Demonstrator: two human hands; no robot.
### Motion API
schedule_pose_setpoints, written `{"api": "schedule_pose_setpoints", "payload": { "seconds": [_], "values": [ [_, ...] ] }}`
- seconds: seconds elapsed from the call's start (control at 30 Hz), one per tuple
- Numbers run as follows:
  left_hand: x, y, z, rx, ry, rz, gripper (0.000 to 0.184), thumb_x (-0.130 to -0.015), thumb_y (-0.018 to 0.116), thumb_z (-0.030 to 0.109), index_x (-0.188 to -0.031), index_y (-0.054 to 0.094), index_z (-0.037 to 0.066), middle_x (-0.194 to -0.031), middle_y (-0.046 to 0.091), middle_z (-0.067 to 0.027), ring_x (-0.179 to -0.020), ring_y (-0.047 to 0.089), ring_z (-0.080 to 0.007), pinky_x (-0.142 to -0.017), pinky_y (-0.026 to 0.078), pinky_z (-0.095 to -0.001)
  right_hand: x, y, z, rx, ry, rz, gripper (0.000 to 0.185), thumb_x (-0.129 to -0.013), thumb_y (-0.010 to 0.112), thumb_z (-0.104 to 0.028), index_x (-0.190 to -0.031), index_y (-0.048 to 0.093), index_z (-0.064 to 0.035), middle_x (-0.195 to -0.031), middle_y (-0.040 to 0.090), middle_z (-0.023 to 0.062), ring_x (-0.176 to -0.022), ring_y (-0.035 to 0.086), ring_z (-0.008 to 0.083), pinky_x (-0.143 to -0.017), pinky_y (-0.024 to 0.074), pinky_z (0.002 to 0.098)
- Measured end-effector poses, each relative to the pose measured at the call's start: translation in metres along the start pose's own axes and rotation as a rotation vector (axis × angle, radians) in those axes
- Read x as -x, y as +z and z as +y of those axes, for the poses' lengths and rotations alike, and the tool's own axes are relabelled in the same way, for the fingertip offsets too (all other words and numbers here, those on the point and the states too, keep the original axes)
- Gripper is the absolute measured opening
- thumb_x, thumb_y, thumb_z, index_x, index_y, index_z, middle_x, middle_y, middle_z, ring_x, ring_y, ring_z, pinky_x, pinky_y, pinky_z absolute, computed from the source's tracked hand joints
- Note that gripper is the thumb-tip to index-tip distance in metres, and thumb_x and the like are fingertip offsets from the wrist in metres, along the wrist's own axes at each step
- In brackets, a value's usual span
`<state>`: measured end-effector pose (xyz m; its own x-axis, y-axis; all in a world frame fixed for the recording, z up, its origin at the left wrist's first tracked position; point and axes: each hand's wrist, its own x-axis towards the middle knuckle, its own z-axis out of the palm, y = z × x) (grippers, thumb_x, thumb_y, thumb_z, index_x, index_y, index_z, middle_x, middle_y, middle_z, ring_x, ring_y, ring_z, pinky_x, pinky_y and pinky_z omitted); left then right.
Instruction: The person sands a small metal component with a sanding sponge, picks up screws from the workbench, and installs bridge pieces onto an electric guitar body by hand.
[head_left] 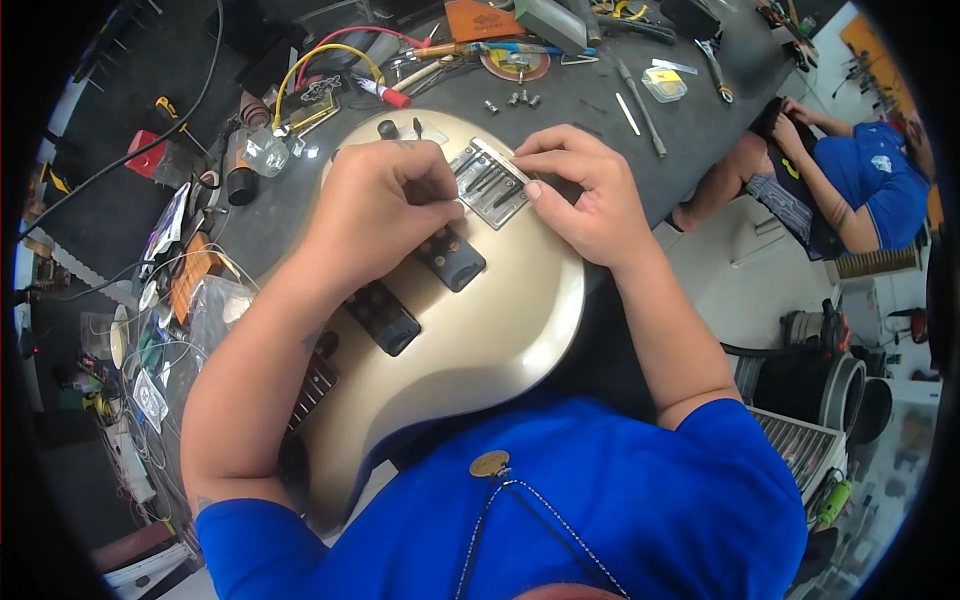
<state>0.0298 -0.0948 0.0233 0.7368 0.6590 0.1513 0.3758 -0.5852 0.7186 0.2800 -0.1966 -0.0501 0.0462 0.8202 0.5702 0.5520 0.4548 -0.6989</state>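
A gold electric bass guitar body lies in front of me, with a metal bridge near its far end. Two black pickups, one nearer the bridge and the other nearer the neck, sit in the body. My left hand is closed in a pinch at the bridge's left edge; whatever is between the fingertips is hidden. On the other side, my right hand grips the bridge's right edge with thumb and index finger. A dark control knob shows beyond my left hand.
Small metal parts lie on the dark workbench past the guitar. A long thin tool and a small clear box are at right. Cables and plastic bags clutter the left. Another person sits at far right.
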Motion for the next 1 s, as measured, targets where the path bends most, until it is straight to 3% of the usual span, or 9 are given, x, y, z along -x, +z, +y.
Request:
{"api": "schedule_pose_setpoints", "payload": {
  "seconds": [0.27, 0.67, 1.0],
  "values": [
    [-0.001, -0.005, 0.010, -0.061, -0.044, -0.013, 0.014, -0.083, 0.091, 0.004, -0.087, 0.078, 0.002, -0.082, 0.080, -0.0063, -0.076, 0.074, -0.0128, -0.072, 0.057, -0.0302, 0.000, 0.000, 0.000, -0.043, 0.028, -0.004, 0.026, -0.090, 0.081, -0.015, -0.111, 0.085, -0.0002, -0.114, 0.078, 0.0126, -0.106, 0.076, 0.0293, -0.096, 0.0590, 0.0381],
    [-0.002, 0.003, 0.006, 0.016, -0.073, -0.008, 0.012, -0.084, 0.091, 0.003, -0.090, 0.080, 0.002, -0.082, 0.080, -0.0048, -0.075, 0.071, -0.0098, -0.069, 0.054, -0.0285, -0.001, 0.000, -0.001, -0.018, 0.028, -0.010, 0.027, -0.089, 0.080, -0.014, -0.112, 0.085, 0.0000, -0.115, 0.078, 0.0131, -0.105, 0.077, 0.0295, -0.095, 0.0597, 0.0382],
    [-0.006, 0.014, 0.013, -0.140, 0.037, 0.020, 0.016, -0.085, 0.087, 0.003, -0.101, 0.086, 0.002, -0.088, 0.079, -0.0090, -0.074, 0.073, -0.0187, -0.071, 0.058, -0.0329, 0.000, 0.000, -0.003, -0.036, 0.029, -0.024, 0.027, -0.089, 0.077, -0.007, -0.114, 0.084, 0.0012, -0.114, 0.077, 0.0135, -0.105, 0.075, 0.0287, -0.094, 0.0589, 0.0375]
  ]
}}
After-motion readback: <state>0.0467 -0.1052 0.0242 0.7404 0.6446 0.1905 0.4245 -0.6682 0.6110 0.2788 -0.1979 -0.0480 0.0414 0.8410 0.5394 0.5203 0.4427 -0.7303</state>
